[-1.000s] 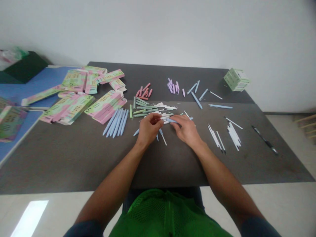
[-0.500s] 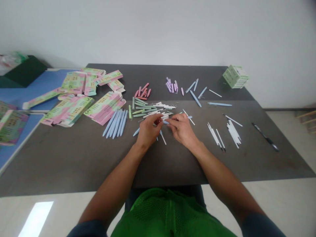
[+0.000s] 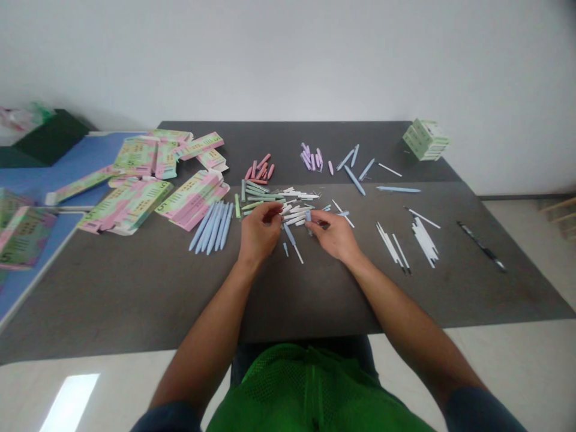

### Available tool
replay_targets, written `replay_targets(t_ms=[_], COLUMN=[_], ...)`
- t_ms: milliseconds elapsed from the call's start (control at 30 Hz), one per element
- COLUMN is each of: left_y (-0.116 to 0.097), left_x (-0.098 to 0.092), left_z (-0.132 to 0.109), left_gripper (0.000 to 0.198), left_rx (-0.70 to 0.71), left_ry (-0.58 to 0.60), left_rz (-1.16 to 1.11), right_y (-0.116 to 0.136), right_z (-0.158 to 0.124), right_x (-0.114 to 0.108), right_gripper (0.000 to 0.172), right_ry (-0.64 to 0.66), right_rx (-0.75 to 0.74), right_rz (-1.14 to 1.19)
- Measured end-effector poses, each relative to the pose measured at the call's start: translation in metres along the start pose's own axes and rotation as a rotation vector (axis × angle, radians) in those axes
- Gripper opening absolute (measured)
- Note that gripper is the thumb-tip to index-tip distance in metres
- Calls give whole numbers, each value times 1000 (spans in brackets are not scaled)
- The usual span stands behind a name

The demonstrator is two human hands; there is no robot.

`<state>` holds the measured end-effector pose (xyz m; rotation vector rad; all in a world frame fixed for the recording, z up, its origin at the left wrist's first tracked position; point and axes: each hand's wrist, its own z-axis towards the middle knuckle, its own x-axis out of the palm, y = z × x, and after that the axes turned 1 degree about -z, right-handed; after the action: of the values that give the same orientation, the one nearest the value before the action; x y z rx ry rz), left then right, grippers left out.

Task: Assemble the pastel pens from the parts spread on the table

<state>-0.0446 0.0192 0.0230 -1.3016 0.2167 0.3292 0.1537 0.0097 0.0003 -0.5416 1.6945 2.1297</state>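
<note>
We see L hand [image 3: 258, 234] half-curled, hold unclear; R hand [image 3: 336, 236] pinches blue pc [image 3: 308, 216]; step prob. pc handling, next needs steady pinch

Dim, soft light, bright glare on floor [image 3: 69, 402], wide-angle edge stretch, slight blur

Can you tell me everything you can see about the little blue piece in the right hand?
The little blue piece is short, pale blue and plain, and looks like plastic. It stands roughly upright, pinched by the right hand over the middle of the dark table, close to the loose white sticks. The left hand is apart from it. It's too small and blurry to tell whether it's hollow.
</note>
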Motion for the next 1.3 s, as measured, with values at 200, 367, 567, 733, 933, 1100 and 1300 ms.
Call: replay_targets(t_ms=[200, 367, 567, 733, 933, 1100, 1300], left_y=[-2, -7, -1, 1, -1, 5, 7], left_x=[0, 20, 29, 30, 18, 6, 7], left_z=[-2, -17, -21, -20, -10, 2, 7], left_gripper=[35, 48, 46, 39, 30, 38, 25], left_rx=[-166, -190, -195, -223, -337, -468, -604], left_ry=[180, 273, 315, 279, 296, 176, -50], left_rz=[621, 806, 900, 882, 625, 70, -564], right_y=[1, 2, 2, 4, 8, 16, 20], right_z=[1, -1, -3, -2, -3, -5, -8], right_x=[2, 1, 0, -2, -5, -7, -8], right_gripper=[23, 21, 17, 14, 14, 17, 19], right_ry=[-44, -71, -69, -57, -49, 13, 239], right_rx=[41, 4, -53, -68, -41, 26, 60], right_rz=[111, -14, -101, -118, -95, -32, 59])
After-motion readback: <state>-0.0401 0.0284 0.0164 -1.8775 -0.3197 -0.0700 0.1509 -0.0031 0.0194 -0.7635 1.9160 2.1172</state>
